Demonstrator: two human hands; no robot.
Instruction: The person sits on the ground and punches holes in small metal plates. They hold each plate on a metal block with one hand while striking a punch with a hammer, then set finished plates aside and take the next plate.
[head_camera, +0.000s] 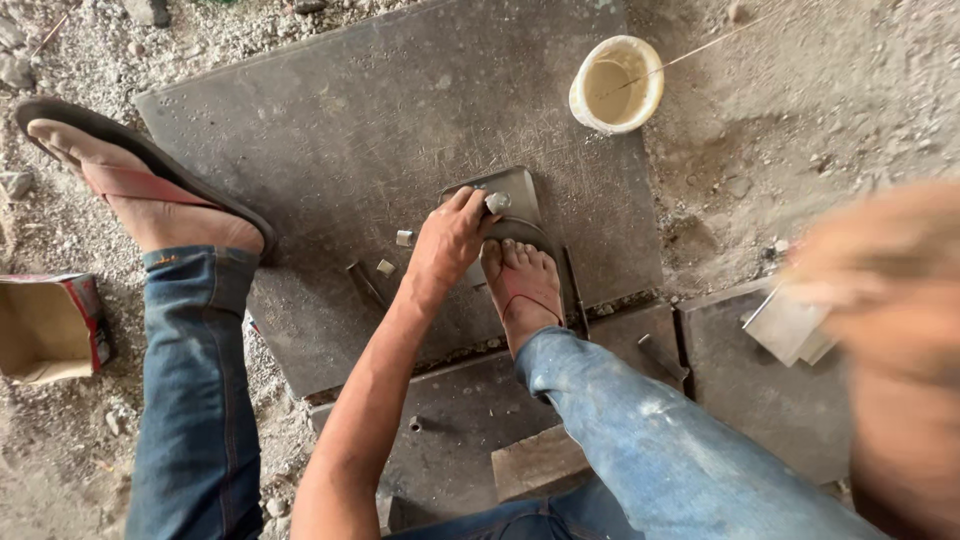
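A large dark steel slab (330, 130) lies on the gravel floor beneath the left hand (448, 245), whose grip pinches a bolt (497, 202) on a small metal plate (515, 195) just beyond it (the sandalled foot (522, 275) pins that plate). The right hand (880, 290) is blurred, its grip unreadable.

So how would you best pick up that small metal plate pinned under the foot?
Probably by the small metal plate's far edge, coming from above on the bucket side. It lies flat on the big steel sheet; the foot covers its near end and the left hand its left corner.
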